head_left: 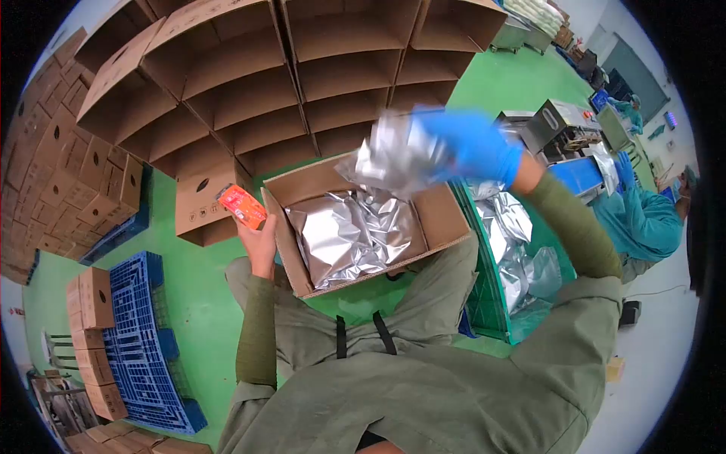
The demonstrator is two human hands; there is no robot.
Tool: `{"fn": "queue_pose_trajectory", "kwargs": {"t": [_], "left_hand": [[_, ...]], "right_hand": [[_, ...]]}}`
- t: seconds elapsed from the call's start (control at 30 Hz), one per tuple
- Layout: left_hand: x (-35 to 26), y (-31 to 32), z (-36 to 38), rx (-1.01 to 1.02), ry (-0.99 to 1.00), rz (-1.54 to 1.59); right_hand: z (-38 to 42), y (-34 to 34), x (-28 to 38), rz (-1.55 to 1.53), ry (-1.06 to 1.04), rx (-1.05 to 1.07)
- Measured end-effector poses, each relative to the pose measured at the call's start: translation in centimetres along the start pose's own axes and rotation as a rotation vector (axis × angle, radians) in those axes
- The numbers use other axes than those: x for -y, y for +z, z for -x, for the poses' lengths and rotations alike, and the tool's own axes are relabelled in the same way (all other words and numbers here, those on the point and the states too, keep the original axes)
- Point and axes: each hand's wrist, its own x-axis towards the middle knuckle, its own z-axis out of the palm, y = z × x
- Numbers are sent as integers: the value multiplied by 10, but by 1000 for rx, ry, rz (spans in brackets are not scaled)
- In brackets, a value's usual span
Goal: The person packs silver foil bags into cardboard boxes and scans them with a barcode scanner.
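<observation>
My left hand (261, 244), bare, grips a small orange printed packet (242, 206) just beyond the left wall of an open cardboard carton (302, 274). Inside that carton lie shiny silver foil pouches (333, 231), side by side. Above its far right corner, my right hand (473, 144) in a blue glove holds another silver foil pouch (401, 155); both are smeared by motion. To the right of the carton stands a green crate (491, 291) with several silver pouches (508, 219) and a clear bag in it.
Open cartons (344, 34) are stacked in rows ahead. A closed-sided carton (204, 200) stands at left, near a blue pallet (144, 333) and stacked boxes (94, 299). At right, a person in teal (643, 223) is beside a machine (563, 125) with a blue belt.
</observation>
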Motion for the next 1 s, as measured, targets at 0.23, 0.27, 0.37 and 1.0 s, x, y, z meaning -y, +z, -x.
{"fn": "queue_pose_trajectory", "kwargs": {"t": [0.23,0.27,0.37,1.0], "left_hand": [[-6,15,4,-90,57,12],[-11,15,8,-115,64,-31],[-25,20,29,-231,103,-100],[22,172,97,473,376,-633]], "right_hand": [[83,97,-17,-204,443,30],[96,114,-35,-180,619,236],[119,206,-99,-212,578,304],[42,237,27,-276,451,911]]}}
